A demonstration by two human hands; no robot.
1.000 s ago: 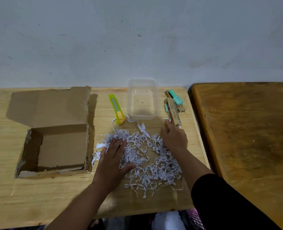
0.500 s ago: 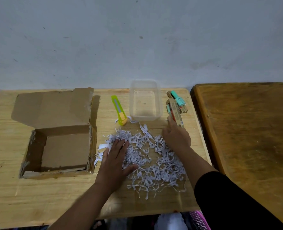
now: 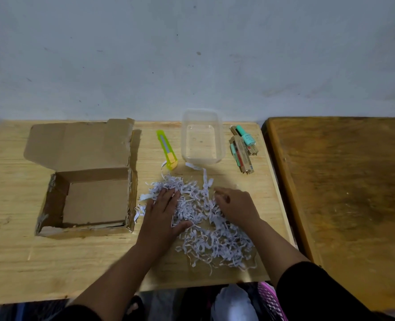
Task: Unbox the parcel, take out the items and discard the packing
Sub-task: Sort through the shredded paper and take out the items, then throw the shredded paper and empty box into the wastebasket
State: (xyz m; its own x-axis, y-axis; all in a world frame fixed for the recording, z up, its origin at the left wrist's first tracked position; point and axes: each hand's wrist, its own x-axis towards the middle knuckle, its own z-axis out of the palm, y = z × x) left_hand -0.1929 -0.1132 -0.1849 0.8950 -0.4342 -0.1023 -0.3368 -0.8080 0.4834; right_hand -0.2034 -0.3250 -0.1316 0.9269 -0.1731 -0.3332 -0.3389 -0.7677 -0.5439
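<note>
An open cardboard box sits at the left of the light wooden table with its lid folded back; nothing shows inside it. A heap of white shredded paper lies spread to its right. My left hand rests flat on the heap's left side, fingers apart. My right hand lies on the heap's upper right, fingers curled into the strips. The unpacked items, small cardboard packets and a teal bottle, lie at the back right.
A yellow-green utility knife and a clear plastic tub stand behind the paper. A darker wooden table adjoins on the right. A pink basket shows below the front edge. A wall is close behind.
My right hand has drawn back from the packets at the back right and come down onto the shredded paper. My left hand has stayed on the heap.
</note>
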